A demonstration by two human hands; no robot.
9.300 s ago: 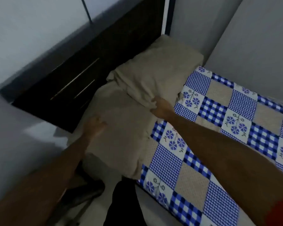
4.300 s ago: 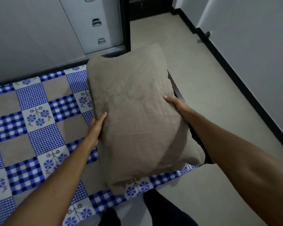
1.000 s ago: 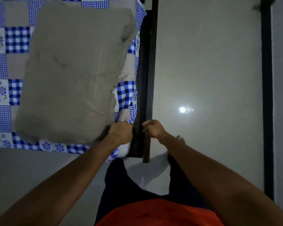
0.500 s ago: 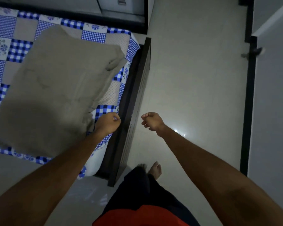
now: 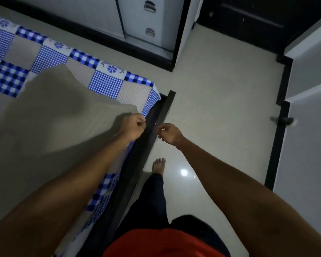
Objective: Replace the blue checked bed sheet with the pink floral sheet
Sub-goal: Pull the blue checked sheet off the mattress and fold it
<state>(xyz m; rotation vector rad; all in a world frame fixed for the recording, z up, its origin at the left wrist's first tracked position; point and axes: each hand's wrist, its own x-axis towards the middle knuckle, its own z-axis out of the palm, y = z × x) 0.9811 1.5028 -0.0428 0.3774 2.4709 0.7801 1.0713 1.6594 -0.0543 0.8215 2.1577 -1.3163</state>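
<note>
Both hands sit further along the bed's end than half a second ago, nearer its far corner.

Head view:
- Left hand (image 5: 132, 127): fingers curled into a fist at the edge of the blue checked sheet (image 5: 106, 84), touching the near corner of the beige pillow (image 5: 54, 117). Cannot tell whether cloth is in the grip.
- Right hand (image 5: 168, 134): fingers loosely curled, nothing seen in it, held in the air just beside the dark bed frame (image 5: 159, 112), apart from the left hand.
- Sheet lies spread on the mattress, pillow flat on top of it.
- Bare foot (image 5: 158, 165) on the pale floor (image 5: 220, 108).
- Grey cabinet (image 5: 150, 21) beyond the bed.
</note>
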